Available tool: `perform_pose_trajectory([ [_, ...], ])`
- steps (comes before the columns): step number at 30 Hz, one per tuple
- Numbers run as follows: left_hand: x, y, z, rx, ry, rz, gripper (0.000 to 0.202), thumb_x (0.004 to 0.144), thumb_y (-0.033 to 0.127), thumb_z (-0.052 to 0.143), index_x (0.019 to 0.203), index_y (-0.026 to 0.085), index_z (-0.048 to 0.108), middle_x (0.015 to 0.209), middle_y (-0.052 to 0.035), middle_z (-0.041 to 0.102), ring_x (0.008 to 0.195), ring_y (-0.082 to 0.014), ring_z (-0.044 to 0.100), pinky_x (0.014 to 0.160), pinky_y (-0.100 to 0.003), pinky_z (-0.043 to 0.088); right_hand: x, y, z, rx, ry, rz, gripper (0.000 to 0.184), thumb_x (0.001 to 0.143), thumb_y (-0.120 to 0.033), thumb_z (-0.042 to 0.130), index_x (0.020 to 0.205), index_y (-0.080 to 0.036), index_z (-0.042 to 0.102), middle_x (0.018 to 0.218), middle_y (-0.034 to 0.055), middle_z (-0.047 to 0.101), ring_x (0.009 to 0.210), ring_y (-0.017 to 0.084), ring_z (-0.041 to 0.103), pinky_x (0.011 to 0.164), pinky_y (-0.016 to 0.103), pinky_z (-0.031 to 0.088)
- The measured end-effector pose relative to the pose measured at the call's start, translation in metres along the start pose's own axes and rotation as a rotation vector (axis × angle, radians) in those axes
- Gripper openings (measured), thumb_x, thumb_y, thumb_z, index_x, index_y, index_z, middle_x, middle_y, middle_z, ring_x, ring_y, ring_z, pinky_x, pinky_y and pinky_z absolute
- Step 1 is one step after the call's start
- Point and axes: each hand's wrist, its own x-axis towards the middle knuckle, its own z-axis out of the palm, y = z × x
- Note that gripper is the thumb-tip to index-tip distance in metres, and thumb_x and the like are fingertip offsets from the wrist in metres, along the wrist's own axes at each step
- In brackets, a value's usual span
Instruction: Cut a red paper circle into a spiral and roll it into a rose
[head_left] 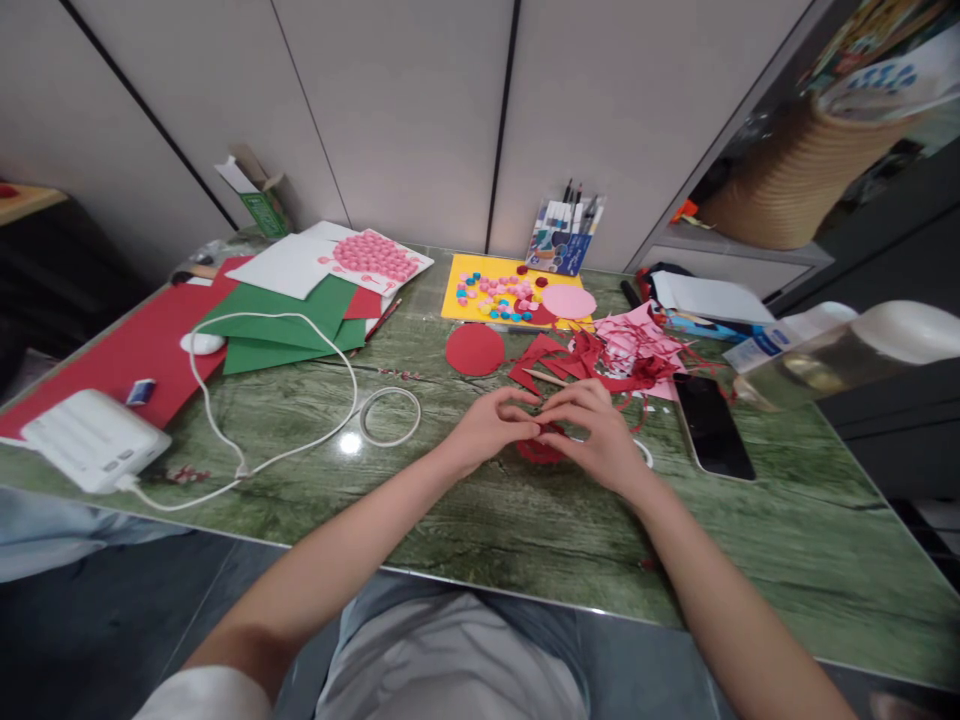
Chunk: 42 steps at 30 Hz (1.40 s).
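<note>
My left hand (491, 425) and my right hand (596, 435) meet over the middle of the green table (480, 520), fingers pinched together on a small red paper piece (541, 447). Both hands are closed on it. Just behind them lie red paper scraps (570, 362), a thin wooden stick (546, 377) and a red paper circle (475, 349). A yellow sheet (465, 275) with small coloured paper coils and a pink circle (568, 301) sits farther back.
A black phone (712, 425) lies right of my hands. A white power bank (94, 438) with a looping white cable (300, 445) is at the left, beside red and green card sheets (289, 325). A pen holder (564, 235) stands at the back; a clear bottle (832, 355) is at the right.
</note>
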Motion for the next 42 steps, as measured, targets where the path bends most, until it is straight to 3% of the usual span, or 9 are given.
perform_pose_trajectory([
  [9, 0.0, 0.003, -0.005, 0.142, -0.106, -0.005, 0.037, 0.062, 0.009, 0.065, 0.097, 0.015, 0.056, 0.065, 0.0032, 0.062, 0.059, -0.0092, 0.056, 0.063, -0.023, 0.041, 0.0, 0.0, 0.005, 0.056, -0.112, -0.084, 0.019, 0.078, -0.024, 0.065, 0.096, -0.028, 0.069, 0.103, 0.0037, 0.064, 0.102, 0.023, 0.047, 0.089, 0.044, 0.038],
  [18, 0.0, -0.006, 0.005, 0.008, 0.033, 0.042, 0.038, 0.066, 0.014, 0.067, 0.102, 0.014, 0.055, 0.071, -0.0005, 0.065, 0.064, -0.0096, 0.059, 0.07, -0.024, 0.043, 0.0, -0.002, 0.007, -0.119, 0.084, 0.0, 0.006, 0.076, -0.026, 0.068, 0.081, -0.024, 0.068, 0.089, 0.0035, 0.066, 0.093, 0.024, 0.048, 0.079, 0.042, 0.036],
  [22, 0.001, -0.009, 0.007, -0.085, 0.053, 0.039, 0.038, 0.063, 0.013, 0.07, 0.098, 0.013, 0.056, 0.071, -0.0002, 0.066, 0.064, -0.0089, 0.059, 0.069, -0.023, 0.044, -0.001, -0.002, 0.008, -0.155, 0.102, 0.01, 0.007, 0.074, -0.024, 0.07, 0.078, -0.023, 0.065, 0.088, 0.0033, 0.065, 0.092, 0.024, 0.049, 0.079, 0.041, 0.034],
  [30, 0.002, -0.006, 0.003, -0.077, 0.018, -0.036, 0.041, 0.058, 0.013, 0.074, 0.096, 0.013, 0.057, 0.064, -0.0003, 0.067, 0.057, -0.0094, 0.06, 0.068, -0.025, 0.044, 0.0, -0.002, 0.006, -0.099, 0.04, 0.018, 0.016, 0.068, -0.031, 0.074, 0.075, -0.022, 0.063, 0.09, 0.0037, 0.063, 0.093, 0.024, 0.049, 0.081, 0.041, 0.036],
  [36, 0.002, -0.004, -0.001, -0.057, -0.022, -0.034, 0.044, 0.058, 0.017, 0.075, 0.097, 0.014, 0.056, 0.065, -0.0003, 0.067, 0.059, -0.0101, 0.06, 0.067, -0.025, 0.044, 0.001, 0.001, -0.001, 0.03, -0.028, 0.003, 0.014, 0.072, -0.031, 0.07, 0.085, -0.026, 0.069, 0.092, 0.0034, 0.063, 0.096, 0.023, 0.05, 0.086, 0.042, 0.04],
  [42, -0.001, 0.002, -0.003, 0.025, -0.097, -0.084, 0.046, 0.058, 0.019, 0.076, 0.099, 0.015, 0.055, 0.066, -0.0009, 0.067, 0.059, -0.0114, 0.06, 0.065, -0.026, 0.044, 0.0, 0.004, -0.002, 0.087, -0.066, -0.028, 0.013, 0.071, -0.034, 0.071, 0.083, -0.029, 0.071, 0.087, 0.0037, 0.065, 0.094, 0.024, 0.049, 0.084, 0.044, 0.042],
])
